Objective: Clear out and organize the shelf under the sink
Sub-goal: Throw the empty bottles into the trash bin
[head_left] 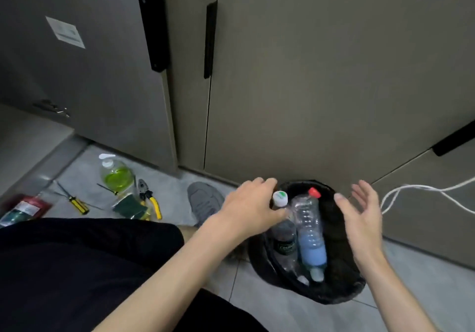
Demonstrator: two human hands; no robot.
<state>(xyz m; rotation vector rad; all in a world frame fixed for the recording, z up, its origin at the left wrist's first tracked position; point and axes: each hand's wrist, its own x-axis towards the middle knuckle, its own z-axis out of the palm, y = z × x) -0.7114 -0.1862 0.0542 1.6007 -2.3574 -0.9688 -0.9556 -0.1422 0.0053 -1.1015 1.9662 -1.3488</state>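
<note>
A black bin (341, 288) with a black liner stands on the floor against the grey cabinet. Two plastic bottles stick out of it: a clear one with a red cap and blue label (309, 231), and a darker one with a white cap (281, 239). My left hand (250, 207) is at the white-capped bottle's neck, fingers curled round it just below the cap. My right hand (363, 210) hovers open over the bin's right side, palm facing left, touching nothing.
On the floor at left lie a green soap pump bottle (115, 174), yellow-handled pliers (151, 200), a yellow screwdriver (74, 201), green sponges (129, 205) and a red packet (24, 208). A grey shoe (205, 198) sits beside the bin. White cable (421, 190) runs at right. One cabinet door (84, 74) stands open.
</note>
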